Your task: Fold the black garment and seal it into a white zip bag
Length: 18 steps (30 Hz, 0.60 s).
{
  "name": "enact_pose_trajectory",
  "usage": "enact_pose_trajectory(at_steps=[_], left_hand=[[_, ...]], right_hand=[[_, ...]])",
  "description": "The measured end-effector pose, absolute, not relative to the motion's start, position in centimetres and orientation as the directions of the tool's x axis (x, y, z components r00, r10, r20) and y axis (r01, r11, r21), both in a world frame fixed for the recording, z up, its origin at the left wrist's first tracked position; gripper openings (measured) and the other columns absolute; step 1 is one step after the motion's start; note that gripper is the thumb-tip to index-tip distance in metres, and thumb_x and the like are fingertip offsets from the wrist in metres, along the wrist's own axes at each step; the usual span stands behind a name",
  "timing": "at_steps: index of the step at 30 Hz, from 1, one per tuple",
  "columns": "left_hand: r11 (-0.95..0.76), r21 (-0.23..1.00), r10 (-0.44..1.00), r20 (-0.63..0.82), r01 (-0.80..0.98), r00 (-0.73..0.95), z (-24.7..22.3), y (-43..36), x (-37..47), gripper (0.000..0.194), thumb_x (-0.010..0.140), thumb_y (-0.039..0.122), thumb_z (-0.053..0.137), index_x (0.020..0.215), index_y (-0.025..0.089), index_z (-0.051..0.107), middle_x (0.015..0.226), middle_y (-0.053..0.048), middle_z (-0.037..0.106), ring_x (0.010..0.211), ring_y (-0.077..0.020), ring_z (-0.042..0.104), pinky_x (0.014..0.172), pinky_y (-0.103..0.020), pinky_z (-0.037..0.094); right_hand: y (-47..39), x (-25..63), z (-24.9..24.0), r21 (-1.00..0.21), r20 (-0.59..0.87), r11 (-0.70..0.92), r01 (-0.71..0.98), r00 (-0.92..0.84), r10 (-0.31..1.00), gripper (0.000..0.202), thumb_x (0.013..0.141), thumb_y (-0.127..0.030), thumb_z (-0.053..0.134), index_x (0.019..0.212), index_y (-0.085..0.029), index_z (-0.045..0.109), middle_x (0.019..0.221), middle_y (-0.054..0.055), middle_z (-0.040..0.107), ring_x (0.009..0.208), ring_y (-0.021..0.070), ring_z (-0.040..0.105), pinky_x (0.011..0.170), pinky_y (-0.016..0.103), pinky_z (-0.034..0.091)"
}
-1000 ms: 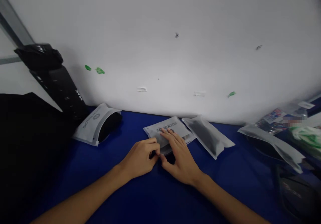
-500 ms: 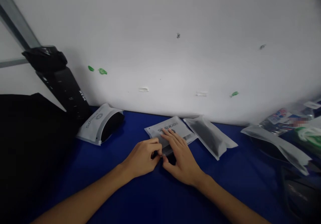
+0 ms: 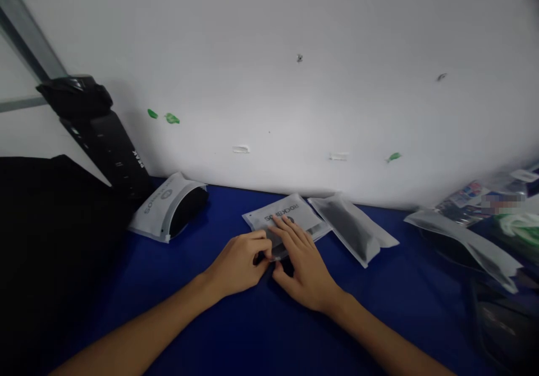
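In front of me a frosted zip bag point(image 3: 286, 206) with dark printed letters lies flat on the blue table point(image 3: 236, 336), something dark showing in its near part. My left hand point(image 3: 243, 264) pinches the near edge of this bag between thumb and curled fingers. Over the bag's near half lies my right hand point(image 3: 302, 269), fingers stretched out flat and thumb apart, close to the left fingertips. Just right of it rests a second frosted bag point(image 3: 356, 227) with dark contents. What exactly the pinched edge carries is hidden by the fingers.
To the left stands a frosted bag point(image 3: 162, 205) with black contents at its opening, beside a black box point(image 3: 113, 151) and a large black shape point(image 3: 50, 252). At right lie another frosted bag point(image 3: 467, 241) and clear plastic packaging point(image 3: 467, 193). A white wall point(image 3: 269, 84) rises behind.
Hardly anything differs. The right fingers have shifted very slightly over the bag, while the left hand keeps its pinch in the same place.
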<state>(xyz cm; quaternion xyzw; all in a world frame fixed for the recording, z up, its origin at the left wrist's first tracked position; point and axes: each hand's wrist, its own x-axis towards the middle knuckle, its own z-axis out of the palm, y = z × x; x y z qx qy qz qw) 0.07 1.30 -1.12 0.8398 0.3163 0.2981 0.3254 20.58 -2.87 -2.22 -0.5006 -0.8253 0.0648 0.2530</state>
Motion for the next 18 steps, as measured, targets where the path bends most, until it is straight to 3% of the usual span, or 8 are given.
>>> enact_pose_trajectory(at_steps=[10,18], left_hand=[[-0.607,0.719,0.711,0.303,0.337,0.635,-1.14,1.2,0.2,0.023,0.085,-0.003,0.059,0.08,0.02,0.058,0.087,0.004,0.06,0.066,-0.0091,0.054,0.063,-0.024,0.039],[-0.64,0.671,0.693,0.296,0.374,0.657,-0.63,1.17,0.36,0.026,0.083,-0.006,0.053,0.077,0.019,0.055,0.084,0.003,0.059,0.067,-0.0107,0.052,0.063,-0.025,0.035]], right_hand=[[-3.0,20.65,-1.9,-0.334,0.318,0.503,0.798,-0.407,0.857,0.065,0.088,-0.017,0.054,0.153,-0.017,0.054,0.175,0.013,0.034,0.164,0.0356,0.026,0.128,0.065,0.034],[-2.68,21.28,-2.11,-0.326,0.326,0.52,0.789,-0.422,0.846,0.069,0.089,-0.012,0.053,0.157,-0.025,0.055,0.174,0.007,0.037,0.163,0.0338,0.031,0.125,0.061,0.04]])
